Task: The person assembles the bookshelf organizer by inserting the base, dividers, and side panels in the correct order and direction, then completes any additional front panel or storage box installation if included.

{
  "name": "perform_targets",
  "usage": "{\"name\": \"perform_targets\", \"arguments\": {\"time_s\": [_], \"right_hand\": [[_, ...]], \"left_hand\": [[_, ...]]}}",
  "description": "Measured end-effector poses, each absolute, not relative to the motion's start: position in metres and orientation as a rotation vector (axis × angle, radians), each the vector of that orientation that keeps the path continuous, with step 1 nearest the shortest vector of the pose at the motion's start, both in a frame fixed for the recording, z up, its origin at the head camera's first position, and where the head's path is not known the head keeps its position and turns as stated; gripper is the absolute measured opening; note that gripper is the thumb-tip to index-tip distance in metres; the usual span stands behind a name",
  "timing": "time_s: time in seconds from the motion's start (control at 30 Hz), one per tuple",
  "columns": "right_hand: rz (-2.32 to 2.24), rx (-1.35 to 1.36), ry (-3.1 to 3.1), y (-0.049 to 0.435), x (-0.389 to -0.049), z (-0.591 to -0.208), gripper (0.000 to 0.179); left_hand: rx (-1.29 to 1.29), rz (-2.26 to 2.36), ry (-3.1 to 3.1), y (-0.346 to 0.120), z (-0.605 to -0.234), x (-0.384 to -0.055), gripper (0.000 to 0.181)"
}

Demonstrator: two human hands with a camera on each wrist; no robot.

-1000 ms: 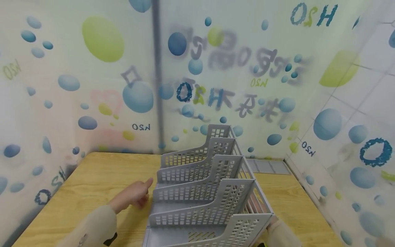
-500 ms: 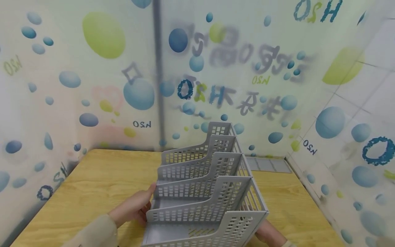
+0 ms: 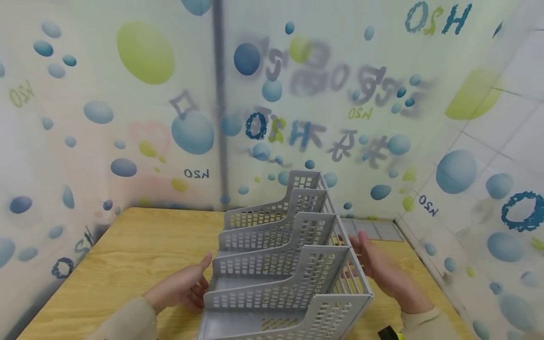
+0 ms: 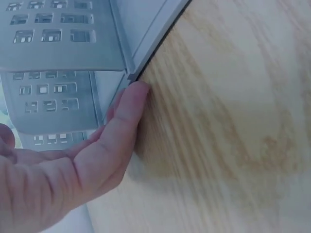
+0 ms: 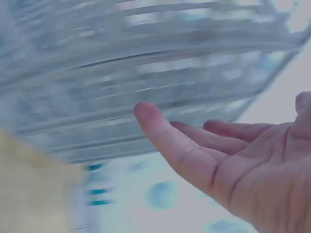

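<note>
Grey perforated file rack (image 3: 278,257) stands upright on the wood-grain table (image 3: 106,264), at the middle of the near part, with five stepped dividers visible and its slatted side facing right. The left hand (image 3: 184,285) is at the rack's low left end; in the left wrist view its extended fingertips lie against the bottom edge near a divider corner, and nothing is gripped. The right hand (image 3: 380,267) is on the slatted side, fingers extended and slightly apart, thumb raised, holding nothing; contact with the slats cannot be determined, and the right wrist view is blurred. The hands are well apart, with the rack between them. A grey flat panel (image 3: 374,230) lies at the table's far right corner. Behind is a spotted wall covering (image 3: 148,104) with reversed H2O lettering.
</note>
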State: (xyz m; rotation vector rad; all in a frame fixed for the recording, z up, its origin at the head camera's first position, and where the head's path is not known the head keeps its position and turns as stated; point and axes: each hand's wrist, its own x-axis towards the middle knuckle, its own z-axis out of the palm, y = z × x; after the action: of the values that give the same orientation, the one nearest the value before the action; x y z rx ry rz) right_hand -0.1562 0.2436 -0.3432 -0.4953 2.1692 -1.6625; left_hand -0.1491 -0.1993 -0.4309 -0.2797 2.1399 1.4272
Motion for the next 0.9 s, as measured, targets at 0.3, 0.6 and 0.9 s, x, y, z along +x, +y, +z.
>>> {"name": "perform_targets", "arguments": {"time_s": [0.3, 0.6, 0.9], "right_hand": [[-1.379, -0.57, 2.583, 0.213, -0.143, -0.285, 0.051], [-1.551, -0.453, 2.618, 0.219, -0.144, -0.296, 0.044], [-1.915, 0.042, 2.593, 0.222, -0.131, -0.348, 0.038]], "left_hand": [[-0.292, 1.385, 2.153, -0.196, -0.429, -0.151, 0.097], [-0.325, 1.581, 2.147, -0.2, -0.42, -0.156, 0.084], [-0.076, 1.952, 2.148, -0.236, -0.343, -0.182, 0.074]]}}
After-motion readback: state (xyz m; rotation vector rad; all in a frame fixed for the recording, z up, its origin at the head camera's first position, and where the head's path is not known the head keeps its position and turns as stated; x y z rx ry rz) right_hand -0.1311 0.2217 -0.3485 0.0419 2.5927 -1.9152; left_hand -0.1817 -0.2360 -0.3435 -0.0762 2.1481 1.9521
